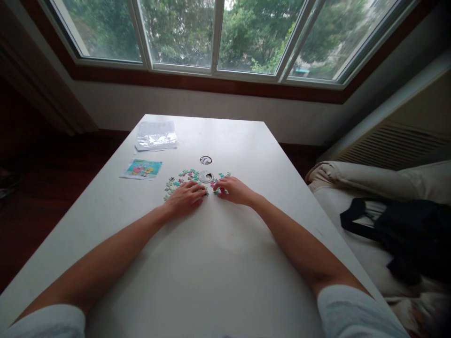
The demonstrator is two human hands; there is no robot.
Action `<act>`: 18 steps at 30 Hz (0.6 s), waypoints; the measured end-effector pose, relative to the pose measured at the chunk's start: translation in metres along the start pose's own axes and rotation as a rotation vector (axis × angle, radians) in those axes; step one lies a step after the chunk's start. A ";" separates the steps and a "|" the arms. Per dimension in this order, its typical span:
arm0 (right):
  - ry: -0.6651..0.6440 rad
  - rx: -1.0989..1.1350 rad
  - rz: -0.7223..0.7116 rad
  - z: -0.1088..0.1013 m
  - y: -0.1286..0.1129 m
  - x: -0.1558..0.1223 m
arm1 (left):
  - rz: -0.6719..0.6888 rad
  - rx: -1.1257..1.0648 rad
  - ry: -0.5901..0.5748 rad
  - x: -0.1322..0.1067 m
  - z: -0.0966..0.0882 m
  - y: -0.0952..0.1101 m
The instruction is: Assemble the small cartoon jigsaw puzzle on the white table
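Small jigsaw puzzle pieces (170, 186) in green, pink and grey lie scattered on the white table (211, 263), mostly in an arc beyond my hands. My left hand (186, 197) rests palm down at the near edge of the pieces, fingers stretched forward and covering some of them. My right hand (232, 189) is to its right, fingers curled, with thumb and forefinger at a small green piece. A round metallic-looking disc (206, 177) with a dark opening sits among the pieces, between and just beyond my hands.
Beyond the disc is a round hole (206, 160) in the tabletop. A colourful cartoon picture (143, 168) lies at the left, with a clear plastic packet (157, 135) on paper behind it. Right of the table, dark clothing (416, 234) lies on a pale sofa (327, 197).
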State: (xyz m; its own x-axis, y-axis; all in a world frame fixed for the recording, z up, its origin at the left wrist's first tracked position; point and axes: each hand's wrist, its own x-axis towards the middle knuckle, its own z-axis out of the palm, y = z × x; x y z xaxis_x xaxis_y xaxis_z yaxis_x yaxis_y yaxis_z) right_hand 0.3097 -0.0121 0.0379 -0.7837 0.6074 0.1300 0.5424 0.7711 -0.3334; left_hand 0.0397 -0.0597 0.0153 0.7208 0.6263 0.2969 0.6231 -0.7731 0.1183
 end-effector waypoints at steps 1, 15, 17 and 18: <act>0.001 -0.005 0.003 0.000 0.000 0.000 | 0.004 -0.011 0.011 0.000 0.000 0.000; 0.069 -0.065 0.100 0.004 -0.003 0.001 | 0.028 -0.090 0.080 -0.001 -0.002 0.000; 0.064 -0.067 0.115 0.004 -0.003 0.001 | 0.026 -0.093 0.084 0.000 -0.002 0.000; 0.062 -0.069 0.124 0.003 -0.004 0.001 | 0.026 -0.094 0.082 0.000 -0.002 0.000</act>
State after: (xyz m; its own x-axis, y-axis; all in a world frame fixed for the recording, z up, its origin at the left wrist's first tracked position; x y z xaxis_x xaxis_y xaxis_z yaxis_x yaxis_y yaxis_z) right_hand 0.3055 -0.0151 0.0364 -0.6907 0.7075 0.1496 0.6548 0.6997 -0.2858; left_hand 0.0385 -0.0598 0.0170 0.7064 0.5990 0.3771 0.5707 -0.7972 0.1972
